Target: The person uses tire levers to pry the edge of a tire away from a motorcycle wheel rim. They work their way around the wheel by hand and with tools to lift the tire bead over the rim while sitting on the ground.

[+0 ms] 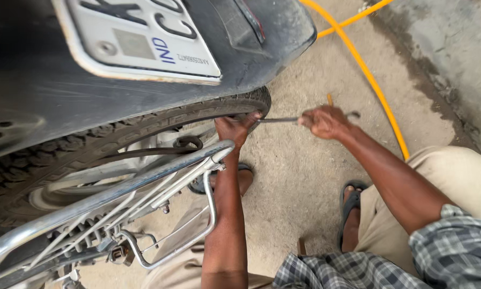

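Bare floor lies open right of the tyre; mudguard above and chrome guard rail below crowd it.

Black knobbly-treaded tyre under a dark, dusty mudguard; above the tyre, a white number plate with black and blue lettering; beside it a yellow hose crosses grey-brown ground; grey-blue checked sleeve, beige trousers, chrome rack

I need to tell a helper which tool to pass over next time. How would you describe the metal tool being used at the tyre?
Start at the motorcycle's rear tyre under the black mudguard. At its edge, the left hand and right hand hold a thin dark metal rod level between them. Unlike the yellow hose on the ground behind, it is straight, short and grey.
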